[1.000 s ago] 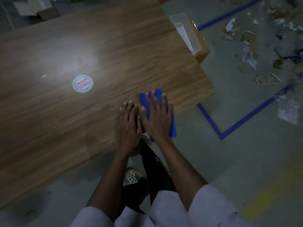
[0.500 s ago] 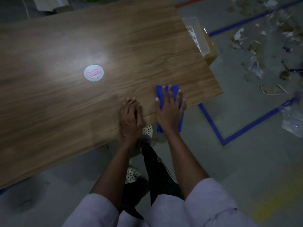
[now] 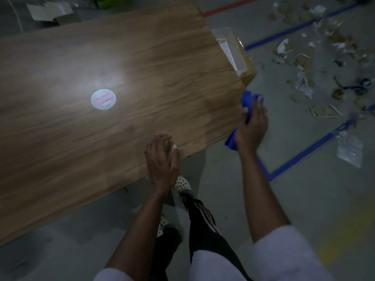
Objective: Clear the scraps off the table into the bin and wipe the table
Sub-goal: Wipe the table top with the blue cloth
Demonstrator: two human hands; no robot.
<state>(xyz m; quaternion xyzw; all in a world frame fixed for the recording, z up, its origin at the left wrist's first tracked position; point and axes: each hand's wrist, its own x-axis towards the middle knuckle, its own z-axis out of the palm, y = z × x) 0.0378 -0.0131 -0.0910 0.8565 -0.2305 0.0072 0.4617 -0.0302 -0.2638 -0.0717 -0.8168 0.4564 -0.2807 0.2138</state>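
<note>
Head: cloth [image 3: 246, 101] bunched in right hand [image 3: 252, 126]

I see the sticker [image 3: 103, 98] on the table [image 3: 162, 57] — tray [image 3: 229, 47] past its right end, scraps [image 3: 304, 63] on the floor [image 3: 304, 199] beyond, cloth [image 3: 246, 100] off the near corner.

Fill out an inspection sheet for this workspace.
Surface: wooden table with a round sticker on it.
Job's things: blue cloth, bunched up; clear bin beyond the table's far end.
Clutter: scraps strewn on the floor at right.
Hands: right hand grips the cloth off the table's corner; left hand rests on the near edge.
Cables: nothing seen.
Surroundings: blue tape lines on the floor; open cardboard box at far left.
</note>
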